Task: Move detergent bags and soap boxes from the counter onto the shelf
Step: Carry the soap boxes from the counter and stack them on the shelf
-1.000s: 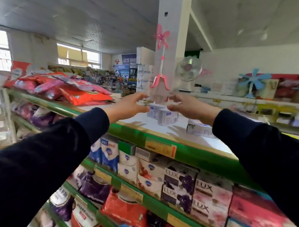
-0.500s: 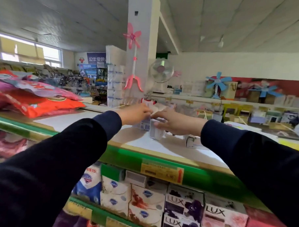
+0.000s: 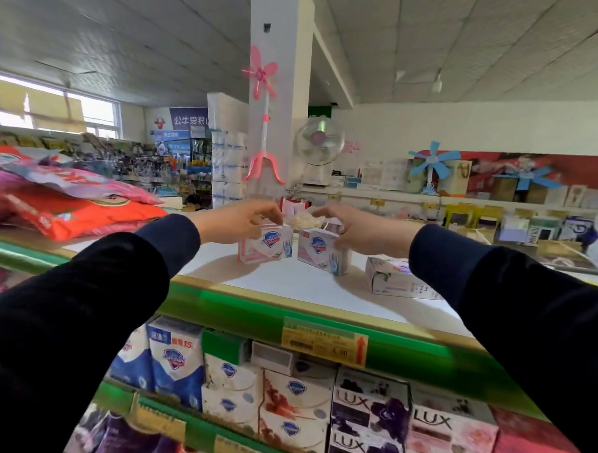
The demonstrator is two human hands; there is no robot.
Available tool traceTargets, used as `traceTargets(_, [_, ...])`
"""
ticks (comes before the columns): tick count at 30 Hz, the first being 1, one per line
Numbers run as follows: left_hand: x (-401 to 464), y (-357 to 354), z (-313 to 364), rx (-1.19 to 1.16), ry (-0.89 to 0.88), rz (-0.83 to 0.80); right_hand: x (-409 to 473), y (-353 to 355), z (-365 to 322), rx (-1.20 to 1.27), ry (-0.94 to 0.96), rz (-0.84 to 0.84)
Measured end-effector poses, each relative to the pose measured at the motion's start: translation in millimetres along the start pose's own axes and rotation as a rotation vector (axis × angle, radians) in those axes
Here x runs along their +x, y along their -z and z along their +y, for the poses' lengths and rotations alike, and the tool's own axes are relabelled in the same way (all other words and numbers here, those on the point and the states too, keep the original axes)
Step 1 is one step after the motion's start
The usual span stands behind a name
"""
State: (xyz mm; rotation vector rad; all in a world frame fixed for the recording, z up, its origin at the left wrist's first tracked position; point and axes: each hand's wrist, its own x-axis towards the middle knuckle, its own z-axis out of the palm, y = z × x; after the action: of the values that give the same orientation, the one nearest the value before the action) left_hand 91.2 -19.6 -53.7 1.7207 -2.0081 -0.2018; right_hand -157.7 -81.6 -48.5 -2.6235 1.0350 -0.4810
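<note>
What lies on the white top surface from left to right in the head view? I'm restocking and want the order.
Detergent bags → left hand on a soap box → right hand on a second soap box → a flat-lying box.

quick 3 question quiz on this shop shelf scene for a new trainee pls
1. True or false: each hand grips its own soap box.
2. What lies flat on the white top right of the two gripped boxes? A) a third box B) a bottle C) a red bag
3. What brand name is printed on the purple boxes on the shelf below?

Key:
1. True: left hand on left soap box, right hand on right soap box.
2. A, the third box.
3. LUX.
</note>
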Motion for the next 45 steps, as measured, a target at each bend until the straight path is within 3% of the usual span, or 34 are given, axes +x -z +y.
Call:
traceTargets(4, [-8,2,-4,-0.185,0.049,0.009,0,7,10,0.2,-0.09,-0.042])
traceTargets(8, [-14,1,-11,-0.128,0.143,0.013,-2,17,18,0.28,-0.155,-0.023])
traceTargets(12, [-16,-4,-10,-0.046,0.275,-0.022,-2,13,21,0.101,-0.194,-0.037])
traceTargets(17, [-16,-12,-9,-0.079,0.296,0.075,5,-4,18,-0.019,-0.194,-0.02])
traceTargets(24, [-51,7,-18,-0.259,0.315,0.184,2,8,26,0.35,-0.227,-0.082])
traceTargets(37, [-210,53,34,-0.244,0.465,0.55,-24,-7,-72,0.587,0.173,-0.232])
traceTargets(45, [-387,21,129,-0.184,0.727,0.781,-118,-43,-135,0.737,0.499,-0.455])
